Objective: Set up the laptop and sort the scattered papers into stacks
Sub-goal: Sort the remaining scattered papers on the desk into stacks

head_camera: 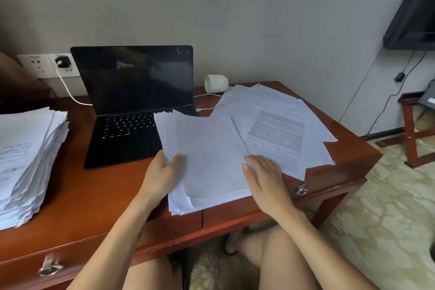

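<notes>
Nearest the viewer, at the front edge of the bench (94, 195), the left hand (164, 172) holds a sheaf (207, 160) of white sheets by its left margin. Its grip pinches the sheaf, thumb on top and fingers underneath. The sheaf's sheets are unevenly fanned and its near end slightly overhangs the bench edge. The right hand (266, 181) lies palm down at the sheaf's right margin, its grip spread, with straight fingers resting flat where the sheaf meets a printed sheet. Beyond it the scattered papers (277, 101) overlap at odd angles across the bench's right corner, some overhanging it. At far left stands a tall stack (28, 153), gathered but ragged-edged. Behind the sheaf the laptop (131, 106) is open with a dark screen, and a white cable (68, 92) runs from a wall socket (62, 63) and passes behind it. A white cup (216, 83) lies on its side by the wall. Judged step: loose sheets are being collected into the sheaf, and the laptop seems already placed and plugged in. The next move probably calls for sliding the printed sheet onto the sheaf with the flat right hand, the left pinch serving as anchor, then squaring the edges.
</notes>
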